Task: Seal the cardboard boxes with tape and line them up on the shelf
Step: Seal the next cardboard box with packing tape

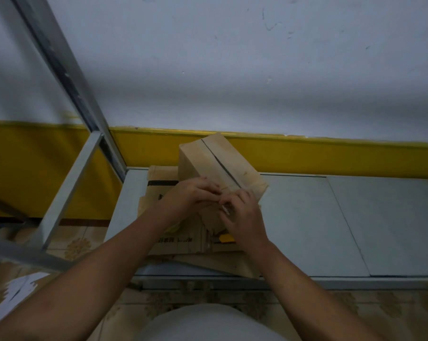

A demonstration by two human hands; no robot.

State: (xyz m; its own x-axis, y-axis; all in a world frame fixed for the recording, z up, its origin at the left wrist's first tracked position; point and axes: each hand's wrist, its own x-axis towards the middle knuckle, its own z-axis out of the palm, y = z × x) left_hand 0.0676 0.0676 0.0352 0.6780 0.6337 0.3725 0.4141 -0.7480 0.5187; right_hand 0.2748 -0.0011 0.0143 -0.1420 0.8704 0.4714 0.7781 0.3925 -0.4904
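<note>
At centre frame, your left hand [190, 195] grips the box [215, 161] at its near end. Your right hand [242, 215] pinches a pale strip [225, 209]. The box stands on cardboard [158, 190].

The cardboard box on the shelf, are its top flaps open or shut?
Shut: both top flaps of the cardboard box lie flat and meet along a dark seam. Whether tape covers the seam, cannot tell.

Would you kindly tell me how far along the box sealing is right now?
Done: one cardboard box stands on the shelf, flaps folded shut. In hand: the right hand pinches a pale strip, probably tape, at the near end of the seam; the left hand curls beside it, its grip unclear. Left: the seam shows a dark untaped gap, and only this box is up, on flattened cardboard.
</note>
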